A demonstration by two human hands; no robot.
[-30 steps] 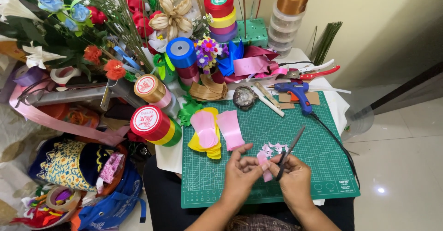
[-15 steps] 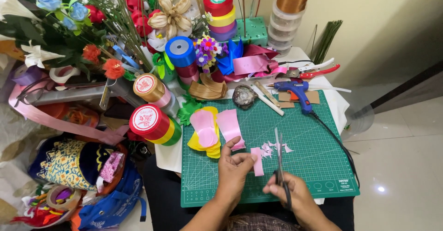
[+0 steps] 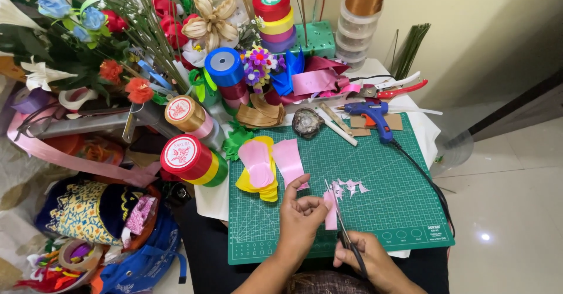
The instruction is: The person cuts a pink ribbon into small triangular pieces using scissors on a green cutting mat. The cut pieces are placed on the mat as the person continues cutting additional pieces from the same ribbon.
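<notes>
The left hand (image 3: 302, 218) pinches a narrow pink strip (image 3: 330, 210) upright over the green mat (image 3: 387, 176) on the desk, fingers closed on its left edge; the right hand (image 3: 372, 262) grips the scissors (image 3: 342, 226), blades pointing up along the strip's right side and touching it. To cut well here, the strip should stay taut and flat between thumb and forefinger, with the fingertips kept clear of the blade line. Short snips near the blade pivot would probably give a cleaner edge than long closes at the tips. Turning the strip rather than the scissors should keep any curve smooth. Small pink offcuts (image 3: 349, 186) lie just above on the mat, beside the stacked petals (image 3: 258, 168).
</notes>
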